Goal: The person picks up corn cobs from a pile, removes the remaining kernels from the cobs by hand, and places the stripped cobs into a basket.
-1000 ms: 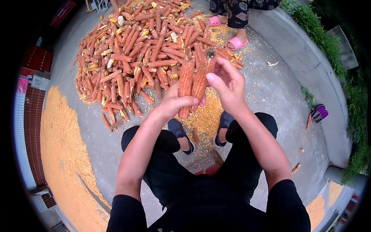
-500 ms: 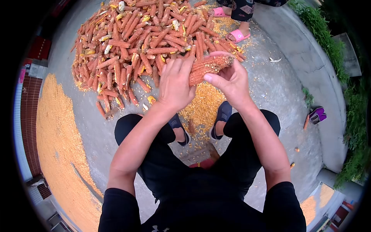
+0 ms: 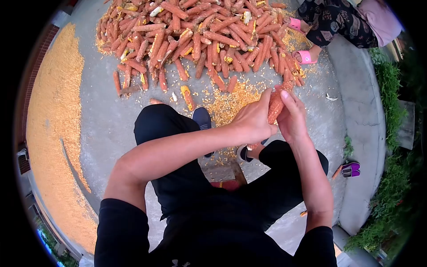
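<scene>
A reddish corn cob (image 3: 276, 107), almost bare of kernels, is tilted between my two hands above my right knee. My left hand (image 3: 254, 120) is closed around its lower left side. My right hand (image 3: 293, 116) grips it from the right, thumb pressed along the upper part. Under my left hand a reddish cob end with a pale tip (image 3: 252, 146) pokes out; whether it belongs to the same cob I cannot tell. Loose yellow kernels (image 3: 231, 106) lie on the ground below, and a cob with some yellow kernels (image 3: 187, 98) lies left of them.
Ahead is a big pile of reddish cobs (image 3: 200, 38). Another person in pink sandals (image 3: 306, 57) and patterned trousers (image 3: 338, 22) is at its right. Kernels are spread widely (image 3: 53, 120) on the left. Purple shoes (image 3: 350, 169) and green plants (image 3: 391, 98) are on the right.
Both hands and the cob have moved right and lower in view, and the cob has turned from nearly level to steep. The view has shifted, showing more of the other person.
</scene>
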A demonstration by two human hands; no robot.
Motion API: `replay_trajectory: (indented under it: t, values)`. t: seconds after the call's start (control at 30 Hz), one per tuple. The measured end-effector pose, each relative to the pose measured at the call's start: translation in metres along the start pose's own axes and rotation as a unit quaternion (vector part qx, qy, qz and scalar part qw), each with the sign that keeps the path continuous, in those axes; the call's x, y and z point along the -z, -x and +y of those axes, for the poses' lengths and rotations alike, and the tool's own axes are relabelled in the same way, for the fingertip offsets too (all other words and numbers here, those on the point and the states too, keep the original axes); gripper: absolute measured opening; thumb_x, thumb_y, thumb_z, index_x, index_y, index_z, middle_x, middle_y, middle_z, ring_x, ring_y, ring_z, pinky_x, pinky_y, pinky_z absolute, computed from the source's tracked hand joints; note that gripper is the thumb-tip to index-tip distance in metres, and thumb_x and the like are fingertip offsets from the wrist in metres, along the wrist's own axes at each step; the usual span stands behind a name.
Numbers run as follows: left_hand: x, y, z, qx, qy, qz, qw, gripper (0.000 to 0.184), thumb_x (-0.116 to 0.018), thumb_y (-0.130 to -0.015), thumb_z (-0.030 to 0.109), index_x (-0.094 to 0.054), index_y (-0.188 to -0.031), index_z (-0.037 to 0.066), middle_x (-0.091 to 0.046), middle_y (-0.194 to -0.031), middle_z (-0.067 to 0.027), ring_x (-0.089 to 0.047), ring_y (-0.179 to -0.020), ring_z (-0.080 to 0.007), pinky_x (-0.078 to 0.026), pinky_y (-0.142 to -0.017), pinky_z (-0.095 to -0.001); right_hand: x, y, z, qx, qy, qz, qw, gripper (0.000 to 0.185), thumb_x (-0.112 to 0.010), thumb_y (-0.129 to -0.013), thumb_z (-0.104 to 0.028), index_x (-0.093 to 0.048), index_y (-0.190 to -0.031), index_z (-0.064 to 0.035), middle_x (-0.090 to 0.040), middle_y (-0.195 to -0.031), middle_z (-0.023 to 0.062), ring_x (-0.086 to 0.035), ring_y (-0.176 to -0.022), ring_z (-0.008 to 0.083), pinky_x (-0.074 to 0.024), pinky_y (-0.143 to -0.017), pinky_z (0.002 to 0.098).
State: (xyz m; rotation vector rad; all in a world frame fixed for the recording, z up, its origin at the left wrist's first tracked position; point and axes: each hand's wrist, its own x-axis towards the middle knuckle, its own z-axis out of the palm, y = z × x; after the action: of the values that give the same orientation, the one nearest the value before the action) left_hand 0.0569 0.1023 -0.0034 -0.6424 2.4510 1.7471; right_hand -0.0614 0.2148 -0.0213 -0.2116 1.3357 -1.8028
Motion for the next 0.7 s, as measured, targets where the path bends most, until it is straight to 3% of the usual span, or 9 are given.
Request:
replay_trajectory:
  t: [0.17,0.27,0.33,0.53,0.7]
  values:
    - [0.010,-0.011,-0.006,-0.033,0.007,0.103,0.994,0.093,-0.072,-0.074,0.020,-0.024,-0.151,-0.002,-0.064,-0.112,-0.0315,-0.066,-0.102,-0.0459,-0.052,-0.089,-0.0496,-0.022,-0.004,0.010,-0.025,0.031,-0.050,0.998,0.050,-0.063,-0.101,-0.032,-0.052,-0.133,0.0038,-0.063,-0.120,0.0111,-0.062,-0.107,0.0176,-0.0496,-0.096,0.0341]
    - [0.026,-0.009,0.001,-0.038,0.011,0.108,0.993,0.093,-0.072,-0.076,0.013,-0.024,-0.155,0.003,-0.062,-0.123,-0.0266,-0.066,-0.112,-0.0401,-0.052,-0.095,-0.0437,-0.025,-0.007,0.020,-0.088,0.076,-0.102,0.988,0.053,-0.063,-0.100,-0.042,-0.055,-0.128,0.0020,-0.063,-0.121,0.0108,-0.061,-0.113,0.0174,-0.0476,-0.100,0.0354]
    - [0.027,-0.007,-0.008,-0.014,-0.004,0.115,0.993,0.091,-0.071,-0.076,0.010,-0.025,-0.154,0.004,-0.064,-0.120,-0.0245,-0.067,-0.109,-0.0367,-0.054,-0.092,-0.0415,-0.033,-0.009,0.026,-0.106,0.055,-0.109,0.987,0.051,-0.063,-0.100,-0.041,-0.056,-0.127,0.0027,-0.064,-0.119,0.0096,-0.061,-0.111,0.0165,-0.0474,-0.098,0.0343]
    - [0.024,-0.012,-0.036,-0.069,0.028,0.135,0.988,0.091,-0.071,-0.077,0.007,-0.025,-0.155,0.004,-0.065,-0.114,-0.0189,-0.068,-0.100,-0.0261,-0.054,-0.085,-0.0356,-0.045,-0.012,0.031,-0.059,0.094,-0.099,0.989,0.050,-0.064,-0.098,-0.040,-0.060,-0.122,0.0035,-0.065,-0.111,0.0098,-0.061,-0.100,0.0161,-0.0489,-0.090,0.0321]
    - [0.019,-0.015,-0.044,-0.052,0.018,0.120,0.991,0.093,-0.074,-0.077,0.011,-0.024,-0.154,-0.001,-0.065,-0.114,-0.0180,-0.067,-0.098,-0.0230,-0.055,-0.084,-0.0347,-0.038,-0.009,0.030,-0.082,0.125,-0.097,0.984,0.054,-0.065,-0.098,-0.044,-0.060,-0.124,0.0032,-0.066,-0.110,0.0102,-0.062,-0.100,0.0165,-0.0497,-0.089,0.0319]
